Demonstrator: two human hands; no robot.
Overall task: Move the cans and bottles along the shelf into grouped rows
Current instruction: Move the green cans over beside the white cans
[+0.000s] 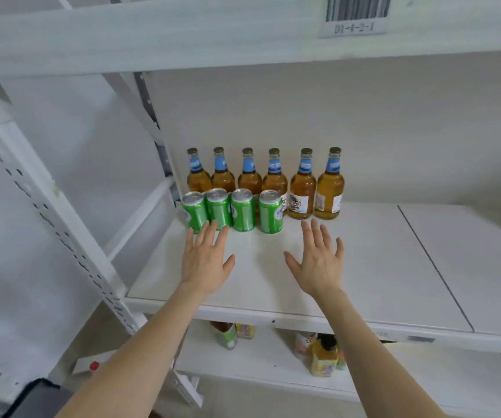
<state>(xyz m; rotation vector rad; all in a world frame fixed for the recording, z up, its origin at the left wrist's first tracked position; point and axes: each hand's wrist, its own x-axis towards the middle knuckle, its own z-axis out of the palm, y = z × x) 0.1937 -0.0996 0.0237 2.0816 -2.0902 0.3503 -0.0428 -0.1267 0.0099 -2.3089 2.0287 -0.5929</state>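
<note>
Looking at this shelf, both rows are pretty much grouped: six bottles line up along the back wall and four green cans sit right in front of them at the left end. Everything stands upright, long axis vertical, bottle caps and can tops pointing straight up, though the labels on the rightmost bottles face different ways. The left hand is flat with fingers spread, fingertips down at the base of the two leftmost cans; can't tell if they're actually touching. The right hand is spread open too, holding nothing, just in front of the two rightmost bottles. Biggest risk imo is those bottles: tall, narrow and nearly shoulder to shoulder, so a knock up near a neck could tip one and take its neighbours down like dominoes. Reaching over the cans to get at the back row is how that'd happen. The fourth can sits slightly apart from the other three, and shoving it high instead of low could topple it rather than slide it
</note>
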